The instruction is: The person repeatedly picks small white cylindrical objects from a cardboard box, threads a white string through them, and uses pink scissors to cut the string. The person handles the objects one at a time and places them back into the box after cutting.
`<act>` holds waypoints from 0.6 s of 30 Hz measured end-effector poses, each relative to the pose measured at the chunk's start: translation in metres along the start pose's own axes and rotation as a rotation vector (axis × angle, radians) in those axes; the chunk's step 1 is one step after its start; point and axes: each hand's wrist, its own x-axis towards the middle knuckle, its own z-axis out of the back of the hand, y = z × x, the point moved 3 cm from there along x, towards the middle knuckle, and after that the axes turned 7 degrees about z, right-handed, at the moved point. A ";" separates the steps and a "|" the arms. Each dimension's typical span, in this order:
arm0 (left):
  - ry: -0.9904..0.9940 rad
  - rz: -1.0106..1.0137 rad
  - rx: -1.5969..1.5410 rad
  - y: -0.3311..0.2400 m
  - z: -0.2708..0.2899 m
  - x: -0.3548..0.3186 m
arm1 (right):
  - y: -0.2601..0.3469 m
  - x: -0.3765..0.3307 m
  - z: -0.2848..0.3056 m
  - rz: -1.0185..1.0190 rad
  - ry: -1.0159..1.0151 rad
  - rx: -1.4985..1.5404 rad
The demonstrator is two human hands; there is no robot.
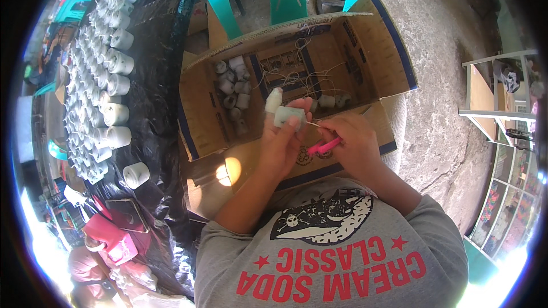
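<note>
Hands: left hand is pinching a pale cylinder between thumb and fingers; right hand is gripping a pink-handled tool (its tip showing too small to identify).
Cylinder: hanging above the open carton, its right end facing the tool; work on this piece is apparently under way.
Black sheet: white cylinders are standing in rows at left, presumably the finished share, a lone one sitting nearer.
Carton: loose cylinders are lying at left among trailing cords, seemingly the share left over.
</note>
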 end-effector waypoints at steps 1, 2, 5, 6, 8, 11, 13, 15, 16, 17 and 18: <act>0.007 0.003 0.011 0.001 0.000 0.000 | 0.000 0.000 0.000 0.012 0.012 -0.016; 0.011 0.003 0.052 0.003 0.000 -0.001 | -0.001 -0.001 0.000 0.014 0.024 -0.025; 0.015 -0.006 0.176 0.007 -0.002 -0.002 | -0.003 -0.002 -0.001 0.035 0.072 -0.033; 0.014 -0.016 0.222 0.008 -0.002 -0.002 | -0.003 -0.002 -0.002 0.044 0.071 -0.027; 0.007 -0.023 0.288 0.008 -0.003 -0.002 | -0.005 -0.003 -0.004 0.001 0.055 0.008; -0.003 -0.029 0.338 0.005 -0.004 -0.004 | -0.011 -0.005 -0.008 -0.146 0.079 0.093; 0.012 -0.049 0.354 0.003 -0.006 -0.006 | -0.013 -0.006 -0.009 -0.209 0.106 0.103; -0.006 -0.043 0.462 0.002 -0.007 -0.008 | -0.013 -0.007 -0.008 -0.213 0.103 0.054; 0.001 -0.061 0.506 0.000 -0.007 -0.009 | -0.013 -0.006 -0.008 -0.212 0.100 0.108; 0.003 -0.050 0.541 0.000 -0.007 -0.008 | -0.013 -0.005 -0.009 -0.219 0.086 0.162; 0.018 -0.055 0.566 0.000 -0.008 -0.008 | -0.014 -0.004 -0.009 -0.233 0.098 0.189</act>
